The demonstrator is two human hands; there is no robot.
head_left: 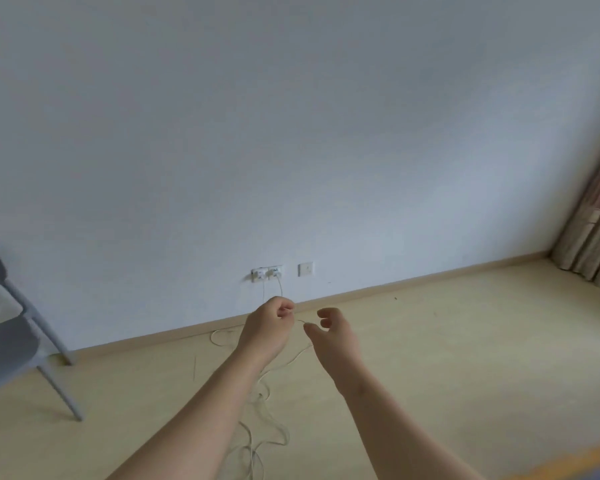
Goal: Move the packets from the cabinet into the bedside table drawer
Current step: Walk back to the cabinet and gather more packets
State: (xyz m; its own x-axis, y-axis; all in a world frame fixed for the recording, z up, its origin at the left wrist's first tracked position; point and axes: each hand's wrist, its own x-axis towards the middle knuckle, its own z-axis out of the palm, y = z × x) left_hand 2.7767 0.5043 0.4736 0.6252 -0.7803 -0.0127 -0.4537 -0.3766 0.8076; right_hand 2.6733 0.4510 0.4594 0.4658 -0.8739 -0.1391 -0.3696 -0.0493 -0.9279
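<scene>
Out front on the left, left hand [271, 323], knuckles up, fingers [286, 310] curled in toward the palm. Right at those fingertips, a thin white cable [261, 396]. Pinched, or merely passing behind? Cannot tell from here. Just beside it, not touching, right hand [335, 336]: loose and unclenched, thumb poking toward the left hand, fingers half-bent like a claw, gripping nothing. Bare forearms [201, 410] up from the bottom edge, angled toward one another.

Below the hands, more of that cable in slack loops and tangles across the pale wooden floor [465, 358], down to the bottom edge between the forearms. Just above the left hand, a double wall socket [266, 273] low on the wall, two white plugs [275, 271] in it, thin cable down from them toward the left knuckles. A little to the right of the socket, apart from it, a plain white wall plate [306, 269]. Along the foot of the bare white wall [291, 133], a light skirting board [430, 277].

Far left, well apart from the hands, a grey chair [11, 327], upright, legs on the floor, half cut off by the frame. Far right, in the corner, a patterned curtain [596, 244] down to the floor. Bottom right corner, a strip of blue and orange [568, 469], too smeared to name.

As for the packets: none in frame, so no saying where.
</scene>
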